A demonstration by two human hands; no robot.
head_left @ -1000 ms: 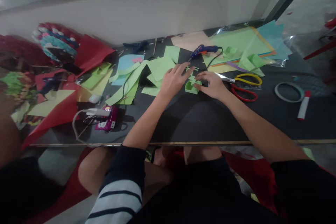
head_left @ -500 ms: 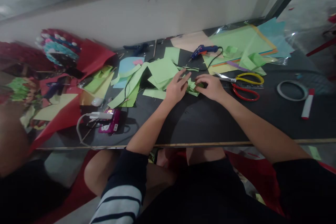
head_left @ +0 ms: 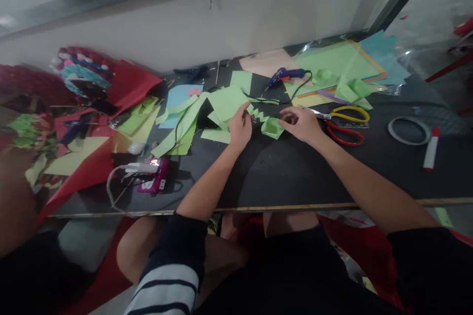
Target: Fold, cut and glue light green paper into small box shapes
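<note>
A small folded light-green paper box (head_left: 272, 128) rests on the dark tabletop between my hands. Running back from it toward the left fingertips is a zigzag-cut or pleated strip of green paper (head_left: 257, 112). My left hand (head_left: 241, 125) is at the strip's left end, fingers loosely bent and apart, with no firm grip visible. To the box's right is my right hand (head_left: 301, 123), loosely curled with a gap between thumb and fingers. Its thumb tip is at the box's edge; whether they touch I cannot tell. Behind my left hand lie green paper sheets (head_left: 225, 101).
Scissors (head_left: 345, 125) with yellow and red handles lie by my right hand. Behind is a blue glue gun (head_left: 286, 76); a tape roll (head_left: 409, 130) and marker (head_left: 431, 148) lie right. A purple power adapter (head_left: 161, 175) is left. Another person's arm (head_left: 16, 197) shows far left.
My hands have moved apart: the left drew back leftward, the right slightly rightward. The green box and zigzag strip, partly covered before, now show between them.
</note>
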